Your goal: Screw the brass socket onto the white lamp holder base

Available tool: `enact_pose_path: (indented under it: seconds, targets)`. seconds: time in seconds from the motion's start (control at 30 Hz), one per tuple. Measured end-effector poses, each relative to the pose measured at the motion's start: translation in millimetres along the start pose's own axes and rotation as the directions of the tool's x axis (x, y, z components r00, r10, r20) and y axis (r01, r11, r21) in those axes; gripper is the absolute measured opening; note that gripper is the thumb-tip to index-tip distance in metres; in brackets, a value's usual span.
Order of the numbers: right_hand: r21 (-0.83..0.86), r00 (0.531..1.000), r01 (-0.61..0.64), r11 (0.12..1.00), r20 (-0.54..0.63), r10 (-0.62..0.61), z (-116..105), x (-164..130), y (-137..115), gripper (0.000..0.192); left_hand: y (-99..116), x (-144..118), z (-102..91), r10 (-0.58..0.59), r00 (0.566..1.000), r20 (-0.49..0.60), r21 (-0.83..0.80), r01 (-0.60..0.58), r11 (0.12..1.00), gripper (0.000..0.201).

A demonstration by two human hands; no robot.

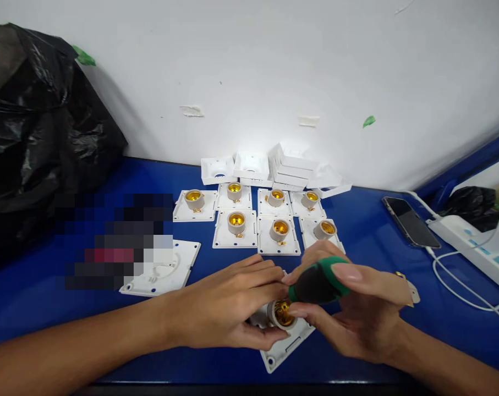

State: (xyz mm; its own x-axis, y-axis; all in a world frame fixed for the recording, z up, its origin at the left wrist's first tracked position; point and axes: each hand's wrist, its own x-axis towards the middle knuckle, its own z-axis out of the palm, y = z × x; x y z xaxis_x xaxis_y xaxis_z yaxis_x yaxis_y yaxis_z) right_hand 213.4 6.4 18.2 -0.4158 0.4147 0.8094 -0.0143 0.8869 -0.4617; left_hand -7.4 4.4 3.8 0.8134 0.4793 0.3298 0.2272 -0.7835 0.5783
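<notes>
Near the front edge lies a white square base plate [280,352] with a round lamp socket [283,313] on it, brass inside. My left hand [236,302] is closed around the socket's left side, thumb in front and fingers behind, steadying it on the plate. In my right hand [356,308] is a screwdriver with a green and black handle [319,281], tilted down toward the socket. Its tip is hidden by the fingers and the socket. The fingertips of both hands nearly meet at the socket rim.
Behind my hands stand several plates with sockets [236,223]. White covers [294,165] are stacked by the wall. A bare plate [170,275] lies left, beside a blurred patch. A black plastic bag [47,137] fills the far left. Rightward are a phone [410,220] and a power strip [476,247] with cables.
</notes>
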Motion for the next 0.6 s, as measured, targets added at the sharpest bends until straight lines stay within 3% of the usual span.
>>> enact_pose_path:
  seconds: [0.13, 0.2, 0.3, 0.47, 0.6]
  targets:
    - [-0.13, 0.998, -0.026, 0.991, 0.054, 0.034, 0.4, -0.5, -2.4, 0.076, -2.1, 2.5, -0.7, 0.037, 0.999, 0.014, 0.023, -0.038, 0.999, 0.022]
    - [-0.081, 0.999, 0.044, 0.996, 0.001, -0.044, -0.4, -3.2, -0.2, 0.084, -2.4, 3.1, -1.5, 0.055, 0.998, 0.031, 0.022, -0.056, 0.998, 0.024]
    - [-0.056, 0.999, 0.027, 0.998, -0.028, -0.029, -2.5, -9.2, 5.6, 0.085, -1.3, 3.1, -2.7, 0.026, 0.999, 0.039, 0.031, -0.027, 0.999, 0.024]
    - [-0.157, 0.995, 0.004, 0.988, -0.096, -0.019, -6.5, -19.2, 11.6, 0.091, 1.9, 2.5, -3.2, 0.017, 0.999, 0.042, 0.061, -0.02, 0.998, 0.025]
    - [-0.161, 0.987, 0.05, 0.986, -0.14, -0.073, -4.8, -19.9, 10.4, 0.094, 2.7, 2.2, -3.2, -0.001, 0.999, 0.049, 0.081, -0.003, 0.997, 0.027]
